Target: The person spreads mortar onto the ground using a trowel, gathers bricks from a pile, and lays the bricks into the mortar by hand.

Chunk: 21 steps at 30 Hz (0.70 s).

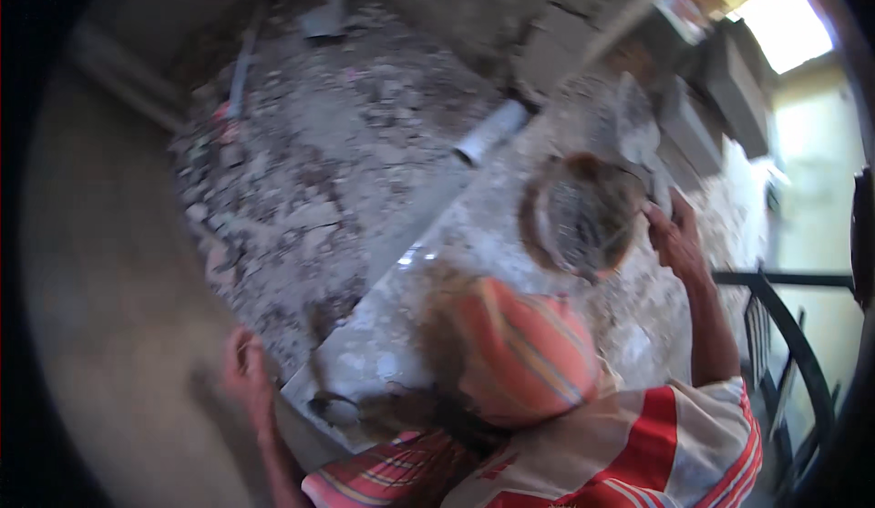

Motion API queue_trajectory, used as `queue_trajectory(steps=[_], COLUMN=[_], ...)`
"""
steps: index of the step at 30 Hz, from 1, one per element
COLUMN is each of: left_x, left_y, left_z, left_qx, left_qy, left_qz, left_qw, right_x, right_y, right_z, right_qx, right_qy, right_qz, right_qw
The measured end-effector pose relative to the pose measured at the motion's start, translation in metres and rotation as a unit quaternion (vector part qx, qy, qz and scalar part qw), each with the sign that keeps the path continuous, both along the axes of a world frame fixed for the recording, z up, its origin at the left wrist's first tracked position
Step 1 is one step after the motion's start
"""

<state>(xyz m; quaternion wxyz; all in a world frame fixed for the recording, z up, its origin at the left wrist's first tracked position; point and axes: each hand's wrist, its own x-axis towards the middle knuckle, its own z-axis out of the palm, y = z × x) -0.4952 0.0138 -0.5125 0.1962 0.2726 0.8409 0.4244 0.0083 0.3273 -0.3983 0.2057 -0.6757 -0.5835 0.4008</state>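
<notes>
Head view, and the right hand (675, 236) has its fingers round the trowel (635, 125) beside the round pan (545, 221), handle (663, 183) the surest hold on a stiff, probably light tool, while the left hand's (247, 363) curled fingers I can't read.

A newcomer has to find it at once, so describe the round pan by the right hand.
From the rubble, look right to the pale, dusty slab. There, just left of the right hand holding a trowel, sits the round pan. Its brownish rim and grey contents set it apart from the pale pipe and grey rectangular blocks nearby.
</notes>
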Motion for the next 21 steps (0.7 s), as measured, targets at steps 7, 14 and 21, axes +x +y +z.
queue_trajectory(steps=[7, 14, 21], left_x=[0.011, -0.047, -0.144], left_y=[0.035, 0.046, 0.113], left_z=[0.039, 0.055, 0.007], left_qx=[0.064, 0.055, -0.002], left_qy=[0.048, 0.146, 0.188], left_qz=[-0.032, -0.025, -0.005], left_qw=[0.996, 0.987, 0.982], right_x=[-0.070, -0.091, -0.016], right_y=[0.070, 0.079, 0.058], right_z=[-0.110, -0.121, -0.038], right_qx=[0.159, 0.182, 0.183], right_qy=[-0.232, -0.296, -0.129], right_qz=[0.291, 0.327, 0.224], right_qw=[0.914, 0.879, 0.948])
